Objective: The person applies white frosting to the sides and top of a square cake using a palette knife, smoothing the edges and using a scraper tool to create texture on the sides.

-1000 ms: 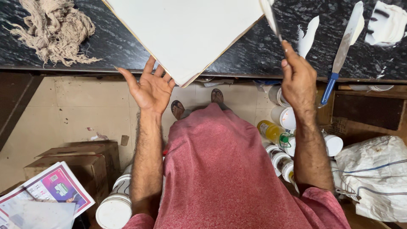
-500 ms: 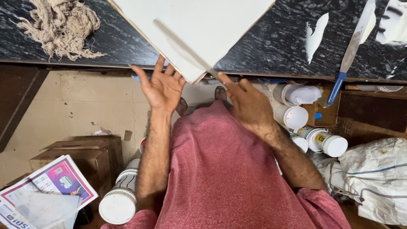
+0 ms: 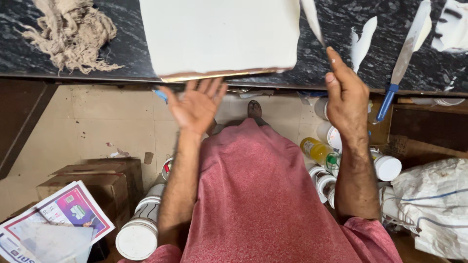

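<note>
The white square board (image 3: pixel 219 36) lies flat on the dark speckled tabletop (image 3: pixel 122 48), its near edge flush with or slightly past the tabletop's front lip. The left hand (image 3: pixel 197 104) is open, palm up and fingers spread, its fingertips (image 3: pixel 214 87) just under that near edge. The right hand (image 3: pixel 346 97) is closed around a thin white-coated blade (image 3: pixel 312 22), held between thumb and fingers and pointing up past the board's right side.

To do this well, the left hand should steady the board from below with flat fingers, not a pinch, so the white face stays unmarked. The blade wants a low angle and a light, even pull along the edge, so the coating spreads and does not gouge. Keeping the board's weight on the tabletop would stop it tipping toward the lap.

The board's far edge is cut off at the top, so its full shape is not shown. Whether the left fingertips actually touch the underside is probably yes, but the edge hides the contact. The blade's handle is buried in the right hand. A second scraper with a blue handle (image 3: pixel 404 58) lies to the right, near white smears (image 3: pixel 363 41), and a bundle of rough fibre (image 3: pixel 73 34) sits to the left.
</note>
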